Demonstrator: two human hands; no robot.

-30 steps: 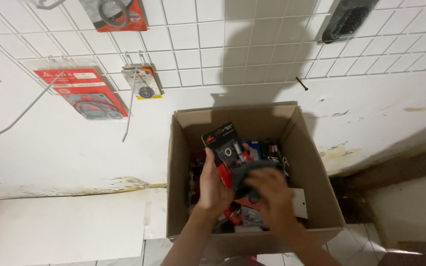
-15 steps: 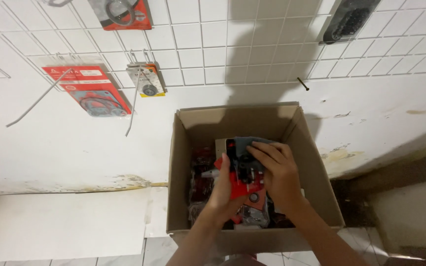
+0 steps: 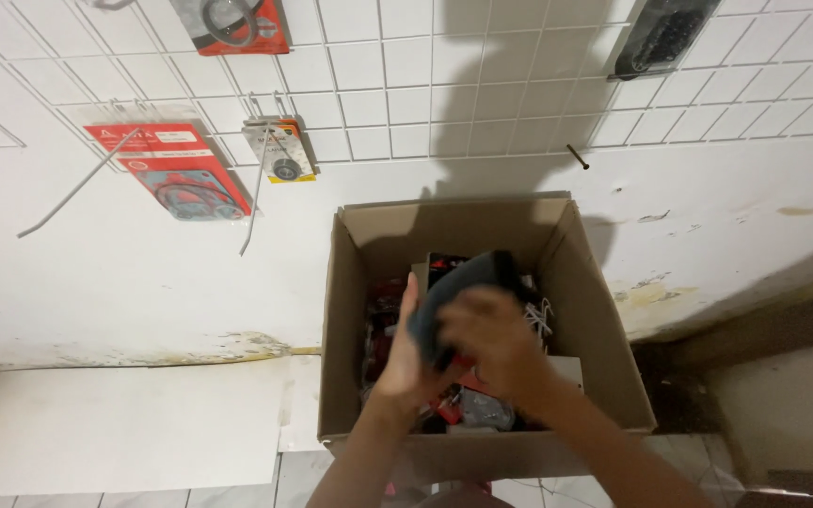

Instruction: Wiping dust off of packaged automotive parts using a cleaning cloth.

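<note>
Cardboard box, plain brown with flaps up, sits against a white wall under a wire grid. Both hands work inside it — the left hand and right hand are clamped around a dark packet, blurred, lifted just above the jumble of red-and-black carded packets. Best to lift straight up, so the slick, flat cards below don't snag.

Matt brown cardboard box
</note>
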